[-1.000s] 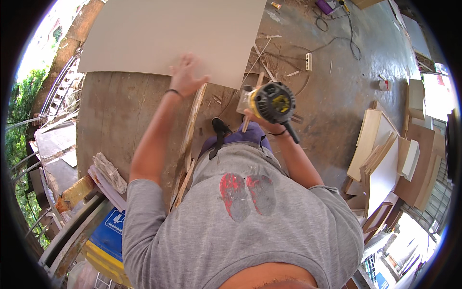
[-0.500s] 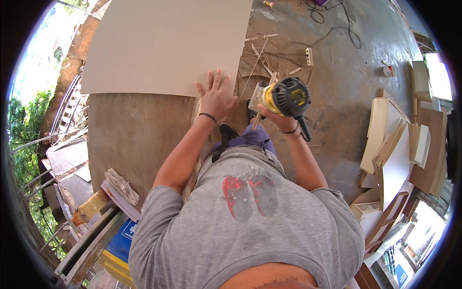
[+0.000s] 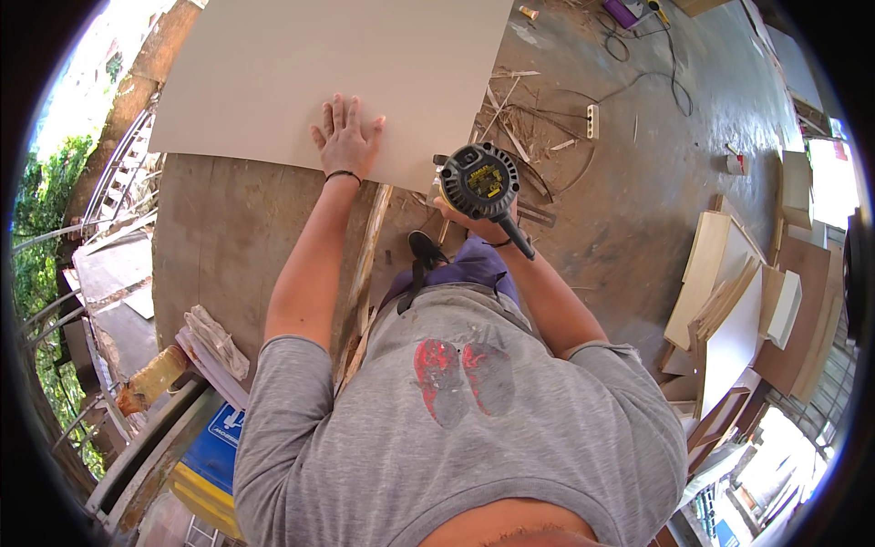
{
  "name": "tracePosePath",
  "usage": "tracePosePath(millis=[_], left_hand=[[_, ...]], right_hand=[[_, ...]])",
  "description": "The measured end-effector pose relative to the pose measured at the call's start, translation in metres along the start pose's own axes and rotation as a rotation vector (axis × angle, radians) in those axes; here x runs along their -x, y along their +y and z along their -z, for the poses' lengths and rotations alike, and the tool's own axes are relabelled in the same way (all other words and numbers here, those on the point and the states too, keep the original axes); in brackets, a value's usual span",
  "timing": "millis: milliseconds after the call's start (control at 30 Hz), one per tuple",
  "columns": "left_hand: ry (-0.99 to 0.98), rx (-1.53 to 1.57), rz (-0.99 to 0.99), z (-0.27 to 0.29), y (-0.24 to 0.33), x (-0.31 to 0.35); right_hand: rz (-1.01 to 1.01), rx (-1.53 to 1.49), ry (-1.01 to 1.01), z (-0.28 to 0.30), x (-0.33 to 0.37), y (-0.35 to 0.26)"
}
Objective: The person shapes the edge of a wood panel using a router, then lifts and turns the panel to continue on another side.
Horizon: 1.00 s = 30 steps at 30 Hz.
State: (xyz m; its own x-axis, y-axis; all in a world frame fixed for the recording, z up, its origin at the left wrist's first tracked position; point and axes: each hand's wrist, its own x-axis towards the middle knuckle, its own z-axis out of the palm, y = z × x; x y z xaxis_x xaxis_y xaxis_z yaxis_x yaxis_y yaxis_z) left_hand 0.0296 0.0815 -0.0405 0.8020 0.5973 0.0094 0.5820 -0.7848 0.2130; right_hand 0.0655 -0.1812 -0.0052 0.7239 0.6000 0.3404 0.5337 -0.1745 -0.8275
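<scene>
Left hand (image 3: 346, 146) lies flat and splayed wide on a smooth beige panel (image 3: 328, 73), whose far edge is cut off above; right hand (image 3: 489, 228) is wrapped around a round-topped black-and-yellow power tool (image 3: 480, 182) at the panel's near right corner (its bulk hides much of the grip, so whether it touches the panel is unclear).

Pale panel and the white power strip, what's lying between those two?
In the head view, a scatter of thin wood scraps lies between the pale panel's right edge and the white power strip.
</scene>
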Motion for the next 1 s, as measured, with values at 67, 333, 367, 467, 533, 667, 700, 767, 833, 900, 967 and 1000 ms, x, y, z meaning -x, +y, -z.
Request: tracePosePath(millis=[67,333,367,467,533,667,700,767,833,900,967,1000], left_hand=[[0.010,-0.004,0.003,0.001,0.000,0.003],[0.045,-0.024,0.002,0.001,0.005,0.004],[0.057,-0.025,-0.002,0.001,0.005,0.004],[0.070,-0.042,-0.002,0.002,0.008,0.006],[0.069,-0.055,-0.005,0.005,0.009,0.006],[0.043,-0.081,-0.002,0.012,0.009,0.010],[0.039,-0.081,-0.005,0.012,0.009,0.011],[0.036,-0.083,-0.013,0.012,0.006,0.013],[0.025,-0.095,-0.009,0.013,0.006,0.013],[0.020,-0.099,-0.007,0.014,0.006,0.013],[0.020,-0.091,-0.009,0.014,0.007,0.012],[0.017,-0.091,-0.009,0.014,0.008,0.013]], right_hand=[[-0.021,-0.080,-0.012,-0.001,-0.004,-0.004],[-0.064,0.015,-0.058,0.002,-0.038,0.033],[-0.029,0.052,-0.052,0.005,-0.045,0.034],[-0.028,0.102,-0.066,0.014,-0.066,0.049],[-0.017,0.102,-0.015,0.018,-0.076,0.051],[-0.027,0.078,0.026,0.027,-0.106,0.049],[-0.040,0.074,0.027,0.029,-0.112,0.052],[0.013,0.053,0.056,0.030,-0.124,0.055],[-0.015,0.016,0.062,0.033,-0.133,0.057],[-0.008,-0.015,0.065,0.034,-0.142,0.064],[-0.002,-0.023,0.069,0.037,-0.152,0.076],[0.002,-0.018,0.072,0.039,-0.158,0.083]])
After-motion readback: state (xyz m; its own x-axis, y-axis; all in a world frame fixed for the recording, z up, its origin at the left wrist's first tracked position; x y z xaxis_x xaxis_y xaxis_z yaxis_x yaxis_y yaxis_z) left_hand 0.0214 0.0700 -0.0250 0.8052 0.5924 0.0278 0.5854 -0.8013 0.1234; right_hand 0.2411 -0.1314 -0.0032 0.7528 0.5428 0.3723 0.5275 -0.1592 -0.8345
